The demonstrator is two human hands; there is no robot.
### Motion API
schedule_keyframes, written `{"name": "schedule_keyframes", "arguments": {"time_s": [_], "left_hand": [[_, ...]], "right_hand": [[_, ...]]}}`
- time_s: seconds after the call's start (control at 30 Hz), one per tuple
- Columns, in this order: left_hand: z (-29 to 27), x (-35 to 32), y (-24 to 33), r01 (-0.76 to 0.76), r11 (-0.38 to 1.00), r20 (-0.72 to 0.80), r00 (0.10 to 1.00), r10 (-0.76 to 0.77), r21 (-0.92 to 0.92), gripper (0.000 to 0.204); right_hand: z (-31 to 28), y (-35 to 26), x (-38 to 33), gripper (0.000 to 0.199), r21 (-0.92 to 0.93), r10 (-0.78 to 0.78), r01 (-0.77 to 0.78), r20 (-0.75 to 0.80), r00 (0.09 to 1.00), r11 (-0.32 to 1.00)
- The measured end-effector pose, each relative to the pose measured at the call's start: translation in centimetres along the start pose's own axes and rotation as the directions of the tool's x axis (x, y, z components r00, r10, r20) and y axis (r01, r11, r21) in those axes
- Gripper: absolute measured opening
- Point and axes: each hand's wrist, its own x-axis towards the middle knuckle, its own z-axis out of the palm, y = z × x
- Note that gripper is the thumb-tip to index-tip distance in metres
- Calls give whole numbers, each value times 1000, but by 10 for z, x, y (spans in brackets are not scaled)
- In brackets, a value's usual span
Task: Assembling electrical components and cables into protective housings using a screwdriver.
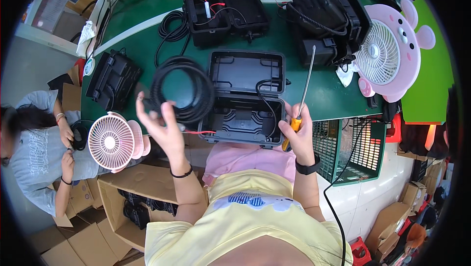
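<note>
My right hand is closed round a screwdriver with a yellow handle, its long metal shaft pointing up and away. That hand is at the right edge of an open black plastic case, whose lid is tipped back on the table. A black cable lies inside the case, and a red wire sticks out at its left. My left hand has its fingers apart, beside a coil of black cable. The fingers are slightly blurred; no object shows clearly in them.
Another open black case with red wires sits farther back. Closed black cases stand left, and larger black units back right. A pink fan stands right, a smaller one left. A co-worker handles cable at left.
</note>
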Motion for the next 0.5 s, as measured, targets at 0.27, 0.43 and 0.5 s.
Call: {"name": "schedule_keyframes", "arguments": {"time_s": [0.27, 0.43, 0.5], "left_hand": [[-42, -10, 4, -410, 767, 320, 906, 278, 494, 38], [-37, -34, 10, -903, 429, 799, 279, 533, 29, 47], [-34, -43, 8, -917, 395, 773, 212, 597, -54, 46]], "right_hand": [[-7, 8, -1, 34, 45, -40, 43, -57, 998, 998], [-7, 10, 3, 33, 62, -35, 39, -65, 997, 997], [-8, 10, 2, 33, 51, -47, 49, -47, 998, 997]]}}
